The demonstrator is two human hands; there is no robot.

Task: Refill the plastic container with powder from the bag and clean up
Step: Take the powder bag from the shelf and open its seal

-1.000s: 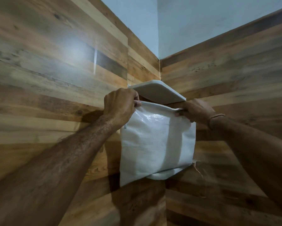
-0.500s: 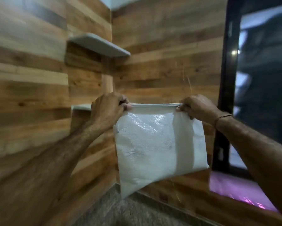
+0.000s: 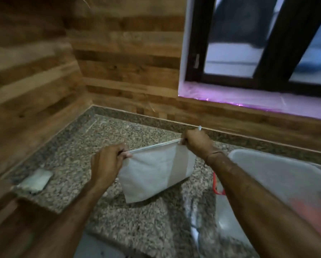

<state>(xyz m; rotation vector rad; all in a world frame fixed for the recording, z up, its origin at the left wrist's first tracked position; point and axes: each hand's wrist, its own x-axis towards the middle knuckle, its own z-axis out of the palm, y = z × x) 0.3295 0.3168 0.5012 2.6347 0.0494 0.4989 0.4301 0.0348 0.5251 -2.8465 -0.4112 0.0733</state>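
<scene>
Speckled granite forms the table [image 3: 137, 229], which fills the lower middle of the view and runs back into a corner of wood-plank walls [image 3: 35, 94]. Nearest, at the table's right edge, sits a translucent plastic container [image 3: 278, 183], partly hidden behind the right forearm; something orange-red shows blurred through its near wall, and a red handle or clip [image 3: 217, 185] shows at its left side. Whether its lid is on cannot be told.

Above the middle of the table, both hands hold a white woven bag [image 3: 156, 174] by its top edge, stretched taut between them. The left hand [image 3: 105, 162] has its fingers [image 3: 123, 154] curled tight around the bag's left top corner; the right hand [image 3: 198, 142] has its fingers pinched closed on the right top corner, set higher and farther back, so the top edge slants upward to the right. The bag hangs flat and slack below, its lower corner close over the granite; contact cannot be judged.

Near the table's left edge lies a small pale packet [image 3: 35, 181], well apart from the bag. Beyond the table's back edge, a dark-framed window [image 3: 263, 53] stands above a sill [image 3: 249, 103] lit pink-purple.
</scene>
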